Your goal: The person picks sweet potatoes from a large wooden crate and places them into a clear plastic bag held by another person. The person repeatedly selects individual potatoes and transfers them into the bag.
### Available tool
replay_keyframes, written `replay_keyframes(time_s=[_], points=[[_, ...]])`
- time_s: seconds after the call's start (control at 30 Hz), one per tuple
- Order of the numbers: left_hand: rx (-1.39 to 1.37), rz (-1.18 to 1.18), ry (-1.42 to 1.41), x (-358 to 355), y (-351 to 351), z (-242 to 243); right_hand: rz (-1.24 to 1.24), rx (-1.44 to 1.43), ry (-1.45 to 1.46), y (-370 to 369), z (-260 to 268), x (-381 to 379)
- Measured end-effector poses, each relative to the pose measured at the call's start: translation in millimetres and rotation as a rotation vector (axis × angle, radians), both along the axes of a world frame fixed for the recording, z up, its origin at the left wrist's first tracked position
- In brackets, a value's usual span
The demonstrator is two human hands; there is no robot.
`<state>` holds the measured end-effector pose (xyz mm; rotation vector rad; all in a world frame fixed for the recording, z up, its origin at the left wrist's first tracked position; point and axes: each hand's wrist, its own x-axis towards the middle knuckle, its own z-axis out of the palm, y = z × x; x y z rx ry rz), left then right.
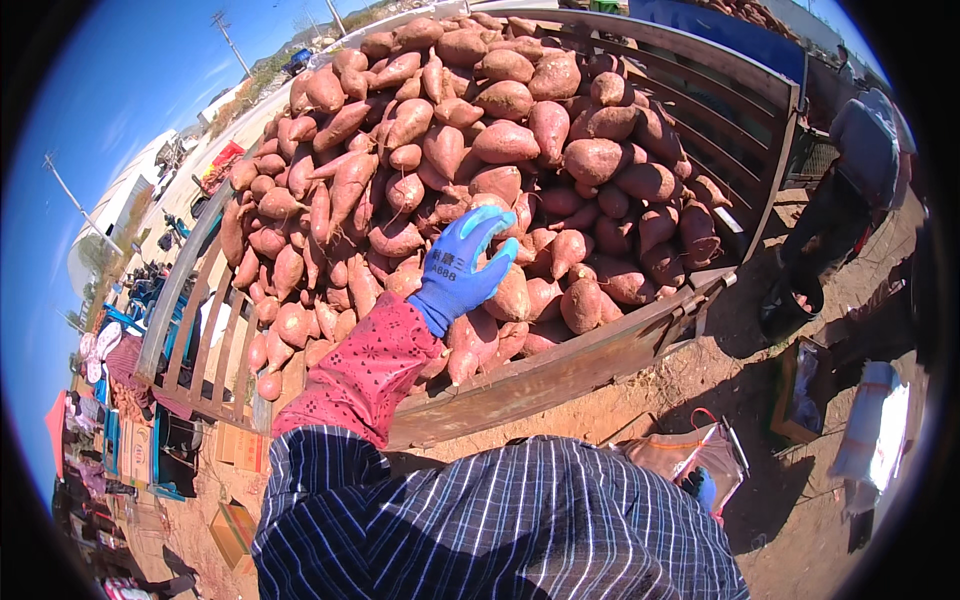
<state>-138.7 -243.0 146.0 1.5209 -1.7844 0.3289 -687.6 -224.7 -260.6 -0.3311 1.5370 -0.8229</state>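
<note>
A large heap of reddish sweet potatoes [505, 142] fills a truck bed with slatted sides. My left hand [466, 262], in a blue rubber-coated glove below a red patterned sleeve cover, reaches over the front of the heap. Its fingers curve over a sweet potato; whether they grip it cannot be told. Low at the right, my right hand [703, 489], also in a blue glove, is mostly hidden beside my striped shirt. It is at a brownish mesh bag [664, 454] with a red cord, and its fingers are not clear.
The rusty metal tailboard [540, 382] crosses in front of me. At the right, a person [862, 157] stands near a black bucket [799, 304], an open box [801, 390] and rolled plastic [870, 420]. Cardboard boxes [238, 448] and other people are at the left.
</note>
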Motion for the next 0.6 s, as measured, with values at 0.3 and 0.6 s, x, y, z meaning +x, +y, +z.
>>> replay_keyframes(time_s=[0.3,0.6], points=[[0.078,0.607,-0.307,151,-161,76,0.150,-0.319,-0.762,16,5,-11],[0.463,0.770,-0.290,178,-217,112,-0.216,-0.325,-0.240,67,83,51]])
